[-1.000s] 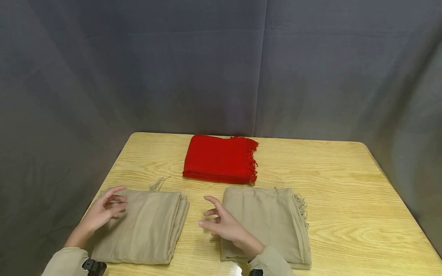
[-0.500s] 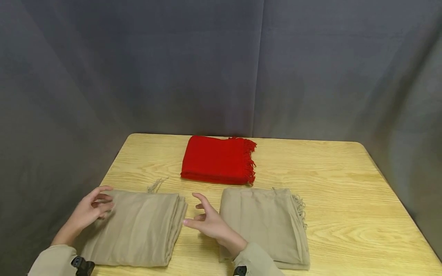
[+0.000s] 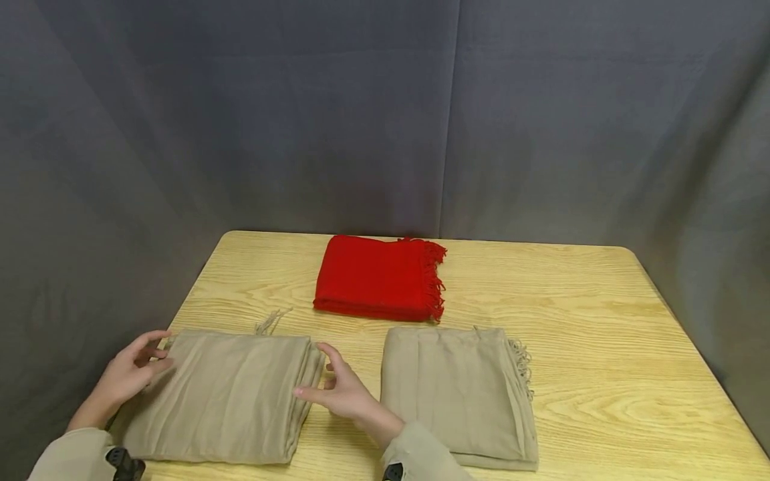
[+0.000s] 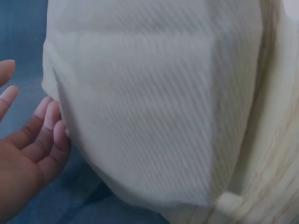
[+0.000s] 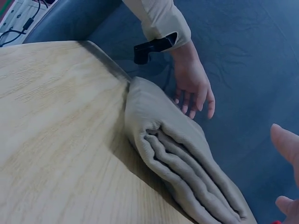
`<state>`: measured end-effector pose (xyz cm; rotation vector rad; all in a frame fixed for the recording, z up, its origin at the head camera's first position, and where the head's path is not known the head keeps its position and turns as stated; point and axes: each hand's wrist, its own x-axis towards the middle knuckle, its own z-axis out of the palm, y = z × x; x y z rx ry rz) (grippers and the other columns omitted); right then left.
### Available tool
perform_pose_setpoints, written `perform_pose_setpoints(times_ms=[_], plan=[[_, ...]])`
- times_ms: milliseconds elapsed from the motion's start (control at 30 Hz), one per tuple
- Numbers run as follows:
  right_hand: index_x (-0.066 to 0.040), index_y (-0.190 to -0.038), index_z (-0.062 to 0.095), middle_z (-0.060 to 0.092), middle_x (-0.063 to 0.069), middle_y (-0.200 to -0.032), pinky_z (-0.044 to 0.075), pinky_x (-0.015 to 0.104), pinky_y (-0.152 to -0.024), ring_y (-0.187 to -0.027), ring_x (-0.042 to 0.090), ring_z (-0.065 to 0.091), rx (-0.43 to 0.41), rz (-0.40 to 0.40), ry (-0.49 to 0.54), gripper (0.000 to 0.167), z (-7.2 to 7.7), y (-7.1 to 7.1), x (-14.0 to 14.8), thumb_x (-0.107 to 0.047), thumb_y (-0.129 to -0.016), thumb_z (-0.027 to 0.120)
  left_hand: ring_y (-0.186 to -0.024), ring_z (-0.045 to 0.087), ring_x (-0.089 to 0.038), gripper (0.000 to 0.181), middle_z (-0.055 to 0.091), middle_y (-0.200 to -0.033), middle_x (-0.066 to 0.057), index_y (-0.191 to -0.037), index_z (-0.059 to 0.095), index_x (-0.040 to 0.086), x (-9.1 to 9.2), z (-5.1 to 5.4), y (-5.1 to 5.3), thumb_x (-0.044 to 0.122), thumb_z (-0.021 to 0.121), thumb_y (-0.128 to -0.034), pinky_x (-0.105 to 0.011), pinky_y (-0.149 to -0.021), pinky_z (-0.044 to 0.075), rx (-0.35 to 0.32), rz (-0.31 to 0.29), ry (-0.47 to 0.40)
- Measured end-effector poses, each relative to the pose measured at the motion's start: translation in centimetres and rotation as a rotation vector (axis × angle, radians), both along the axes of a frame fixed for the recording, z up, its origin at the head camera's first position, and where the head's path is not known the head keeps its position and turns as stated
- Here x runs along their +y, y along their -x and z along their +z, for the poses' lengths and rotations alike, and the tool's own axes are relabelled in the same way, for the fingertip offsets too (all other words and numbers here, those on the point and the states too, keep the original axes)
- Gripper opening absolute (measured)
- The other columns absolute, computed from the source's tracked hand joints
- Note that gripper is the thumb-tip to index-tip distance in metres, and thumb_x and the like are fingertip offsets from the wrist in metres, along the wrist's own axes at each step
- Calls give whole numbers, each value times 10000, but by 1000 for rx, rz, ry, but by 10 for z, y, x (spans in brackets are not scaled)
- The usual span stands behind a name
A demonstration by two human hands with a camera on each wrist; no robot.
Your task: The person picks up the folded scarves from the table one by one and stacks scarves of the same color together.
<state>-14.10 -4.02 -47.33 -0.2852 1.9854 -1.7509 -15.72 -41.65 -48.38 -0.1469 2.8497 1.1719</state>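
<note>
A folded beige fringed shawl (image 3: pixel 222 401) lies at the table's left side, its layered folds facing right. At its left edge is my left hand (image 3: pixel 127 373), fingers loosely bent; in the left wrist view the fingertips (image 4: pixel 55 109) meet the cloth's edge. My right hand (image 3: pixel 345 393) is at the folded right edge, thumb and forefinger spread apart; whether it touches the cloth is hard to tell. In the right wrist view the stacked folds of the shawl (image 5: pixel 173 144) show, with the left hand (image 5: pixel 194 84) beyond them.
A second folded beige shawl (image 3: pixel 454 394), fringed on its right, lies right of my right hand. Farther back is a folded red fringed shawl (image 3: pixel 373 277). The wooden table (image 3: pixel 601 334) ends at a grey curtain (image 3: pixel 337 133) behind and at the sides.
Both hands have moved left and somewhat lower. The left hand went from over the left beige shawl to its left edge; the right hand left the right shawl for the left one's right edge.
</note>
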Motion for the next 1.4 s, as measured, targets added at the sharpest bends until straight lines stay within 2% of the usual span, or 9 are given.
perform_pose_setpoints(times_ms=[100,233,333,500,767,1067,1200,1300,1400], plan=[[-198,-1432,240,224,264,-1396,415,433,-830,-1156,382,367,3,3,-1,793,-1,-1,-3,-253,-794,707,-540,518,-175,657,502,-1086,-266,-1342,308,27,-12,-8,3,392,580,-868,-312,-486,406,-6,17,27],[-187,-1434,234,262,245,-1386,415,416,-820,-1126,342,396,-23,-2,19,790,-5,-2,-6,-241,-800,701,-815,561,-334,707,453,-1175,-315,-1345,306,4,-17,-9,5,456,556,-862,-311,-550,423,-41,23,87],[-188,-1430,246,305,210,-1361,421,402,-792,-1116,315,393,-50,-14,34,778,-8,-2,-10,-235,-801,701,-1038,435,-453,735,401,-1203,-346,-1358,280,-27,-13,-2,3,451,549,-869,-384,-640,448,-95,-3,88],[-204,-1418,273,316,201,-1336,434,447,-785,-1203,342,314,-86,-35,42,751,-10,-2,-14,-236,-802,700,-1013,456,-447,738,392,-1188,-370,-1369,224,-71,0,10,-2,377,553,-884,-431,-700,456,-198,-27,54],[-213,-1411,294,343,188,-1250,443,325,-603,-1123,295,352,-125,-61,75,727,-11,0,-17,-219,-805,696,-1060,414,-464,804,269,-1296,-355,-1416,138,-31,7,11,-2,379,566,-872,-461,-723,441,-245,-26,16],[-171,-1406,305,372,99,-955,415,272,-555,-765,165,404,-129,-31,119,696,-12,4,-27,-179,-817,676,-1021,457,-440,821,205,-1306,-362,-1430,42,12,3,7,-3,249,595,-871,-430,-702,449,-274,-54,-142],[-153,-1371,378,424,165,-1197,439,362,-745,-1006,252,459,-91,-44,93,644,-12,1,-33,-147,-805,686,-960,512,-352,774,156,-1340,-341,-1425,86,29,2,4,-5,221,596,-875,-411,-699,448,-281,-53,-227],[-161,-1348,416,321,155,-1386,380,431,-897,-1222,293,330,-71,-63,62,623,-11,0,-36,-149,-793,699,-942,522,-292,717,137,-1366,-325,-1408,154,22,2,2,-4,222,594,-878,-395,-709,438,-274,-79,-235],[-170,-1340,429,316,130,-1402,343,455,-940,-1252,292,302,-58,-72,40,623,-12,2,-40,-150,-783,708,-1028,471,-353,718,151,-1381,-315,-1403,176,3,3,1,-2,236,601,-873,-419,-756,416,-272,-111,-210]])
